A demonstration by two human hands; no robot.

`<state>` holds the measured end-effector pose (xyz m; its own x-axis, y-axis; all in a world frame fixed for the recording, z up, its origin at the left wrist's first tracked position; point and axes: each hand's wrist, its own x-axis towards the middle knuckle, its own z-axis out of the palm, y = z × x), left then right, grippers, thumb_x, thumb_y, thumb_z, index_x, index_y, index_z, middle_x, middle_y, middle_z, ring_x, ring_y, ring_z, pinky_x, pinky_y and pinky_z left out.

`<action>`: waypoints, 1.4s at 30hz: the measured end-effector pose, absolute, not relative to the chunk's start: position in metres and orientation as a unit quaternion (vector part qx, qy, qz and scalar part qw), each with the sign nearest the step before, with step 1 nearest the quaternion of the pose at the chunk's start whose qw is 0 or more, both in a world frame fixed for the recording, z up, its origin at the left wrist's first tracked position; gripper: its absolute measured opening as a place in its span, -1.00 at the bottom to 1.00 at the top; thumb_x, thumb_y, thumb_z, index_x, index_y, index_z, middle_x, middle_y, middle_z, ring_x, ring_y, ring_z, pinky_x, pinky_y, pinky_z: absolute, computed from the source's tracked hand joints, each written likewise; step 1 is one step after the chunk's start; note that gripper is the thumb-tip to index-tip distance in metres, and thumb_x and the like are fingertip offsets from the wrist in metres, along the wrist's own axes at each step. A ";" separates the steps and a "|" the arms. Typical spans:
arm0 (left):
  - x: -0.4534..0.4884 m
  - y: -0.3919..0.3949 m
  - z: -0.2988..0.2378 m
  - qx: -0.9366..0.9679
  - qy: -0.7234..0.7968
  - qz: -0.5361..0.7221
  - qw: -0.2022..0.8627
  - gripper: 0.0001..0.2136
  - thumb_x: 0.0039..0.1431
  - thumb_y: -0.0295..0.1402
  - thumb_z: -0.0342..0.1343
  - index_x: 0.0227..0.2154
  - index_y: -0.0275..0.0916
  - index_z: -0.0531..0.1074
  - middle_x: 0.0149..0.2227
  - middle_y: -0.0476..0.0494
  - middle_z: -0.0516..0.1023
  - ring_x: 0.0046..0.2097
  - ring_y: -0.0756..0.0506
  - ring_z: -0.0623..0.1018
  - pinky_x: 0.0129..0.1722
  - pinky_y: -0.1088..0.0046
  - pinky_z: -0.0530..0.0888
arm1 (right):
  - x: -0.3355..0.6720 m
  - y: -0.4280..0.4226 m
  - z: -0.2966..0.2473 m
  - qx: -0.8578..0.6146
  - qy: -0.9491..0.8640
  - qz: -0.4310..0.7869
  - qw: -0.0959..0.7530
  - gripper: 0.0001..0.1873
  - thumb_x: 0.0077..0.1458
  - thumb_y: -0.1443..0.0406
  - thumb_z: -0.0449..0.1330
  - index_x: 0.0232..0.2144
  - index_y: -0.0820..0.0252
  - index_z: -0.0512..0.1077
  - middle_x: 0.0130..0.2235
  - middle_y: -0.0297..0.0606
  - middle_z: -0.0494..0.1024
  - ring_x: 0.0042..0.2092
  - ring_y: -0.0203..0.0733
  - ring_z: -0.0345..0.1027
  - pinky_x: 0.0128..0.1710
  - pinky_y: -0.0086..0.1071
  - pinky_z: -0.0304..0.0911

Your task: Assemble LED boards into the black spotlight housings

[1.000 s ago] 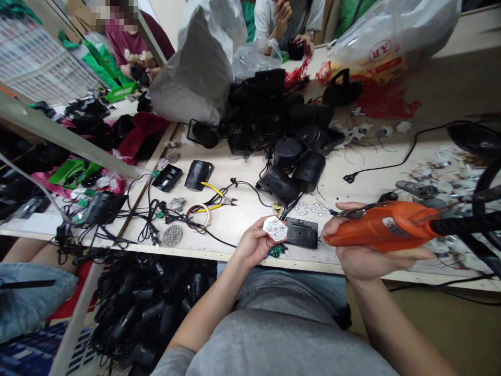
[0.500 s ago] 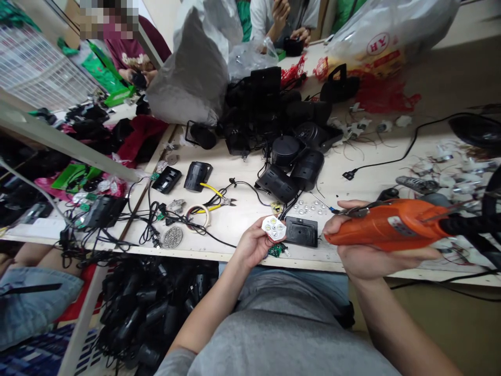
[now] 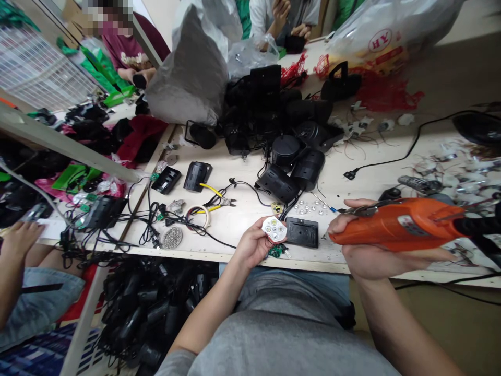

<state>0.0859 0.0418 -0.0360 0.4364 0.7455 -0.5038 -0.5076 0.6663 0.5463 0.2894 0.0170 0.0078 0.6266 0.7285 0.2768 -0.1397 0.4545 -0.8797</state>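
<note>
My left hand [image 3: 252, 245] pinches a small white LED board [image 3: 274, 230] with several round lenses, near the table's front edge. Right beside it lies a flat black plastic housing [image 3: 303, 233], and a green circuit board [image 3: 276, 251] sits just below. My right hand [image 3: 368, 256] is wrapped round an orange electric screwdriver [image 3: 395, 224], held level with its tip pointing left toward the housing. Behind the housing, several clear lenses [image 3: 307, 208] lie loose on the table. A thin screwdriver with a blue part [image 3: 332, 209] lies near my right fingers.
Cutting pliers [image 3: 221, 201] with yellow handles, a tape roll [image 3: 199, 218] and a dish of screws [image 3: 172, 237] lie to the left. Black lamp housings [image 3: 274, 120] are piled at the back, near plastic bags [image 3: 191, 68]. Co-workers sit across and at the left.
My right hand and the orange screwdriver have shifted slightly right. The LED board stays almost in place. At the far left, another person's hand has come into view.
</note>
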 end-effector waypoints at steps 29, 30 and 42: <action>0.089 0.042 -0.030 0.151 0.384 0.382 0.827 -0.69 -0.02 -0.61 0.20 -0.15 -0.36 0.50 -0.26 -0.26 0.68 -0.26 -0.12 0.68 -0.16 0.32 0.66 | 0.291 0.013 0.010 -0.449 -0.323 0.264 0.790 -0.06 -0.06 -0.50 -0.25 -0.39 0.07 0.53 -0.44 -0.23 0.56 -0.73 -0.27 0.20 -0.83 -0.38 0.02; 0.089 0.042 -0.029 0.155 0.384 0.381 0.827 -0.69 -0.02 -0.61 0.20 -0.15 -0.36 0.50 -0.26 -0.25 0.68 -0.26 -0.13 0.68 -0.13 0.30 0.66 | 0.291 0.013 0.010 -0.449 -0.318 0.263 0.792 -0.06 -0.06 -0.50 -0.26 -0.39 0.07 0.52 -0.44 -0.24 0.56 -0.73 -0.26 0.20 -0.83 -0.38 0.01; 0.090 0.037 -0.021 0.193 0.388 0.391 0.812 -0.69 -0.06 -0.54 0.29 -0.18 -0.34 0.54 -0.28 -0.21 0.66 -0.30 -0.10 0.63 -0.21 0.36 0.61 | 0.294 0.005 0.003 -0.475 -0.346 0.262 0.766 0.03 -0.08 -0.51 -0.39 -0.35 0.09 0.50 -0.49 -0.23 0.48 -0.72 -0.25 0.16 -0.81 -0.35 0.01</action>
<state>0.0905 0.0366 -0.0207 0.3923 0.7854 -0.4788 -0.4856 0.6189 0.6174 0.2938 0.0050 0.0033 0.6237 0.7295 0.2806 -0.0731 0.4118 -0.9083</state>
